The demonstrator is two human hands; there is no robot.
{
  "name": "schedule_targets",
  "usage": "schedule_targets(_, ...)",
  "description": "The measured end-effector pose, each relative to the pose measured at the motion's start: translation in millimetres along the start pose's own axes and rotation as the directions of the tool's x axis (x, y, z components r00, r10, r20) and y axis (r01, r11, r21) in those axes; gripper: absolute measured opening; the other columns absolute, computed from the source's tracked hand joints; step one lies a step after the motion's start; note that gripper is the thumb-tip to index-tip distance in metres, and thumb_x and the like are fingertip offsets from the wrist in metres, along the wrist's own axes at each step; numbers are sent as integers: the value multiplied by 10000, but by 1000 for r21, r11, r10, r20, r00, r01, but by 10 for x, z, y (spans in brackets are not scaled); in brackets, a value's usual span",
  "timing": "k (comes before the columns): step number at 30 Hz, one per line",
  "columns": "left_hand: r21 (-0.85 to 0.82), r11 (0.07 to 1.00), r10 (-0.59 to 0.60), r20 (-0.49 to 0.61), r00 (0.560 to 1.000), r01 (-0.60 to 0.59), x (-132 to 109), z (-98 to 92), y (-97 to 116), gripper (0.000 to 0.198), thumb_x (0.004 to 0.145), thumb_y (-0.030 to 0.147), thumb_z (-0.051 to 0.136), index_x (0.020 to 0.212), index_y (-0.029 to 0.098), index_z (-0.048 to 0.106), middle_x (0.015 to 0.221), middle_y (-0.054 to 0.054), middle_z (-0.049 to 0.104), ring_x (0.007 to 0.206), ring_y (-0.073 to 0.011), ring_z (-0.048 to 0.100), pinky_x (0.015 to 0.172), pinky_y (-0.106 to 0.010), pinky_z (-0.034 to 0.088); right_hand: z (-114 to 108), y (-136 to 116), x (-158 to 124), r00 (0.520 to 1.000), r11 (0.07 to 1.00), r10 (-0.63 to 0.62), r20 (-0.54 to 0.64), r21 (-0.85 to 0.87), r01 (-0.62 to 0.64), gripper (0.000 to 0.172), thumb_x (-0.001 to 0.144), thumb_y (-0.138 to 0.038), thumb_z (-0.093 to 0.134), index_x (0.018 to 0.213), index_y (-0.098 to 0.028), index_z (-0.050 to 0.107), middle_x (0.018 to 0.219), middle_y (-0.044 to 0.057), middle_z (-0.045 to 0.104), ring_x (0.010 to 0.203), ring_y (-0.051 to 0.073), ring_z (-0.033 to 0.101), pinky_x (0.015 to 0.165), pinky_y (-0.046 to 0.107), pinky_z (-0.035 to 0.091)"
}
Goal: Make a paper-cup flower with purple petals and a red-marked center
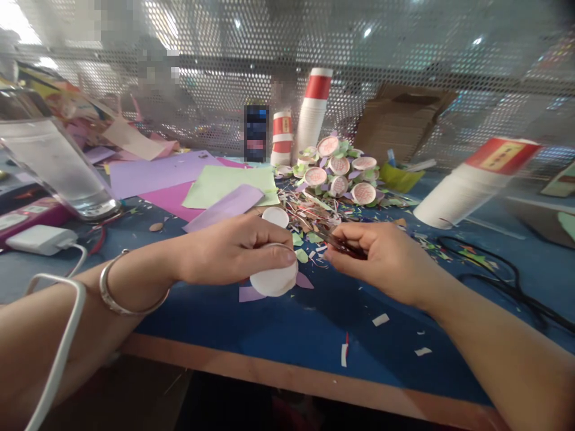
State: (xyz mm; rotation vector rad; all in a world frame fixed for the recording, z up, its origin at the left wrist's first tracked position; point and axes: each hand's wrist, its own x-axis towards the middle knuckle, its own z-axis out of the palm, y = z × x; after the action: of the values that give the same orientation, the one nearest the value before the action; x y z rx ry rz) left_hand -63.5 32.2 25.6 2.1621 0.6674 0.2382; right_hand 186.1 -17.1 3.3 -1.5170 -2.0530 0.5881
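Between the thumb and fingers of my left hand (242, 248) is a white paper disc (274, 281), which looks like a cut paper-cup bottom. My right hand (377, 257) is closed around dark scissors (344, 244), mostly hidden by the fingers, their tips pointing toward the disc without visibly touching it. Another white disc (275, 216) lies just behind my left hand. Purple paper pieces (251, 294) rest beneath the held disc. Beyond both hands stands a heap of short cup bottoms (339, 166) with reddish-marked faces and green and purple paper petals.
Paper scraps (309, 209) litter the blue table (323, 341). Purple and green sheets (233, 182) lie at the back left. Stacked paper cups (471, 182) stand at right, more (312, 114) behind. A glass of water (63, 155), white charger (42, 239) and black cable (503, 281) flank the workspace.
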Motion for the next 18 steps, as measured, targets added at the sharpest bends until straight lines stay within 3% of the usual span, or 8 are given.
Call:
schedule_targets(4, 201, 980, 11, -76, 997, 5, 34, 1, -46, 285, 954, 346, 566, 813, 149, 717, 706, 1, 615, 607, -93, 501, 549, -205, 338, 41, 5, 20, 1000, 1000, 11, -26, -25, -12, 220, 871, -378, 653, 751, -198, 610, 573, -52, 477, 539, 114, 410, 511, 257, 316)
schedule_targets(9, 164, 986, 3, 5, 1000, -4, 72, 51, -69, 345, 935, 463, 613, 1072, 191, 774, 866, -22, 730, 720, -123, 606, 614, -206, 398, 42, 9, 35, 992, 998, -13, -125, -66, 5, 254, 923, -392, 627, 756, -202, 608, 591, -36, 522, 542, 118, 439, 509, 259, 332)
schedule_targets(11, 229, 973, 0, -103, 995, 24, 96, 48, -103, 364, 926, 477, 621, 1112, 202, 770, 904, -28, 739, 728, -127, 600, 633, -219, 402, 47, 13, 34, 989, 996, -36, -145, -82, 25, 258, 924, -381, 632, 739, -206, 591, 585, -38, 510, 535, 117, 435, 505, 261, 328)
schedule_targets(14, 295, 949, -15, -325, 946, 116, 134, -10, -212, 307, 939, 400, 584, 1088, 198, 761, 834, -27, 710, 704, -136, 575, 644, -241, 395, 59, 18, 28, 984, 994, -65, -166, -102, 49, 264, 919, -361, 639, 715, -216, 553, 566, -48, 476, 522, 115, 418, 501, 265, 314)
schedule_targets(18, 384, 909, 8, -399, 917, 159, 172, -104, -400, 260, 876, 292, 628, 1096, 190, 721, 928, -45, 674, 723, -141, 559, 689, -263, 426, 72, 10, 25, 980, 989, -83, -178, -133, 60, 274, 914, -333, 632, 692, -221, 517, 561, -53, 454, 519, 113, 401, 503, 268, 297)
